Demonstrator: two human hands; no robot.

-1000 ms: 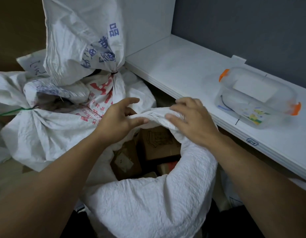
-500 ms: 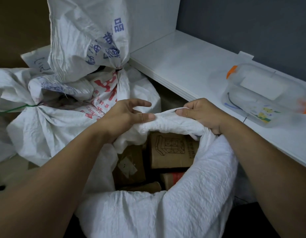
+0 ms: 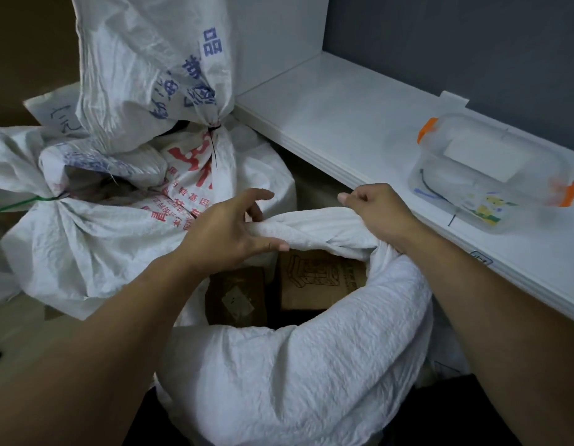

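2 hands point(image 3: 226, 235) point(image 3: 383, 214) grip 1 sack point(image 3: 295, 381) w/ 2 boxes point(image 3: 237, 296) point(image 3: 321, 281)

The open crinkled woven-plastic sack point(image 3: 311, 375) is plain white all over. Inside it, the flat cardboard boxes point(image 3: 321, 278) are brown, one printed with a dark line drawing. Behind it, a tied woven sack point(image 3: 189, 185) is white with red characters. Behind that, a tall upright sack point(image 3: 170, 75) is white with blue characters. To the open sack's right, a clear plastic tub point(image 3: 491, 175) has orange clips and sits on a glossy white shelf point(image 3: 343, 117) below a slate-grey wall point(image 3: 456, 43).
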